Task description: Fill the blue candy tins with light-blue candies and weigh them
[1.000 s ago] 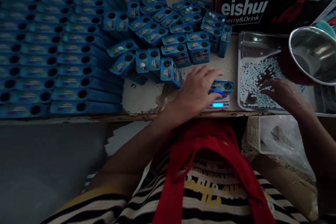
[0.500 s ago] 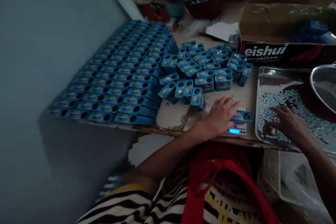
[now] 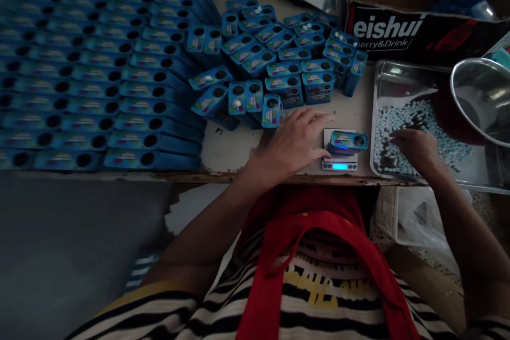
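Observation:
A small blue box labelled as hard candy, with a dark round hole in its top, stands on a small digital scale whose display glows blue. Just left of the scale is my left hand, fingers spread and thumb near the scale's edge, with nothing in it. My right hand is over the metal tray, its fingers pinched together above the small pale-blue candies. What the fingertips hold, if anything, is hidden.
Long rows of blue boxes cover the table's left side. More loose boxes stand behind my left hand, some with white candies on top. A metal bowl rests in the tray. Behind it stands an open black carton.
My left hand has come off the box and moved left of the scale, opening. My right hand's fingers have closed from a spread shape into a pinch. The view has tilted down.

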